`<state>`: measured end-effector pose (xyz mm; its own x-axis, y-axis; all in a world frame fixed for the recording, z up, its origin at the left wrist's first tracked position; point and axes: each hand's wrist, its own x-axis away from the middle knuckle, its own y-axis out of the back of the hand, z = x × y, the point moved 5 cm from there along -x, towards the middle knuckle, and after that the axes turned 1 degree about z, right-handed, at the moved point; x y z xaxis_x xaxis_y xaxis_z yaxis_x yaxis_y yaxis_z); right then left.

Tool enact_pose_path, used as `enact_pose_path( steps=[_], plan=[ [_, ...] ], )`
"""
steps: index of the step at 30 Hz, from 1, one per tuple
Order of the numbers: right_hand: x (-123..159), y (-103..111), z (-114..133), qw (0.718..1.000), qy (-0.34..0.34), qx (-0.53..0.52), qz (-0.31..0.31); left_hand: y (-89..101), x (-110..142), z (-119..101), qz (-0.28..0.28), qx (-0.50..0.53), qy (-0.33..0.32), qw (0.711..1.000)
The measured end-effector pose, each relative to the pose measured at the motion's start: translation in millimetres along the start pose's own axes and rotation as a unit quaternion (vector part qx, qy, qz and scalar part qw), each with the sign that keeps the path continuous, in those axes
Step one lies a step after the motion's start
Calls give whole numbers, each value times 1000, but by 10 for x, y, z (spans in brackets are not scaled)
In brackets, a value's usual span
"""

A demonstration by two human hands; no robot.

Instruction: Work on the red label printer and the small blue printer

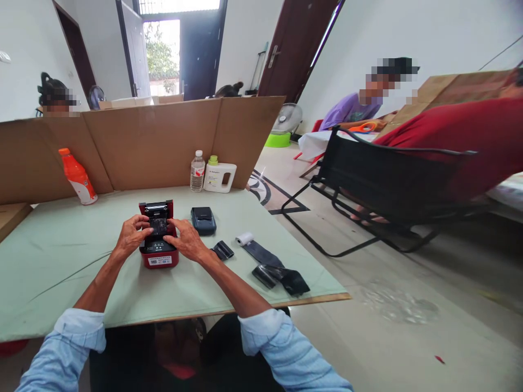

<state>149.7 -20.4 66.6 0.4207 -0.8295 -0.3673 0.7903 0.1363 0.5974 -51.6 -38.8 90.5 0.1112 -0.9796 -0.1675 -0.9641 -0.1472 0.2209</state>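
Observation:
A small red label printer [159, 257] with its lid open sits on the pale green table [61, 272]. My left hand [131, 234] grips its left side, fingers curled over the open paper bay. My right hand [187, 239] holds its right side, fingertips reaching into the bay. Just behind and to the right stands a dark blue printer [203, 220]. A white paper roll [244, 238] lies right of my right hand, beside a small black piece [223, 250] and a black pouch [278, 270].
An orange bottle [77, 177], a clear water bottle [197, 171] and a white jug [219, 176] stand against a cardboard screen [155, 139]. A black folding chair [379, 185] stands on the floor to the right, where other people sit. The table's edge [318, 298] runs close by.

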Motion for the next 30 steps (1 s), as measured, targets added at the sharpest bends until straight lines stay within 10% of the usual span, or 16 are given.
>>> enact_pose_path(
  steps=[13, 21, 30],
  plan=[
    [-352, 74, 119, 993, 7, -103, 49, -45, -106, -228, 19, 33, -53, 998],
    [-751, 480, 635, 971, 85, -216, 55, -94, -44, -238, 118, 22, -50, 992],
    [-103, 1055, 611, 951, 88, -297, 25, -380, 52, -805, 159, -55, -70, 983]
  ],
)
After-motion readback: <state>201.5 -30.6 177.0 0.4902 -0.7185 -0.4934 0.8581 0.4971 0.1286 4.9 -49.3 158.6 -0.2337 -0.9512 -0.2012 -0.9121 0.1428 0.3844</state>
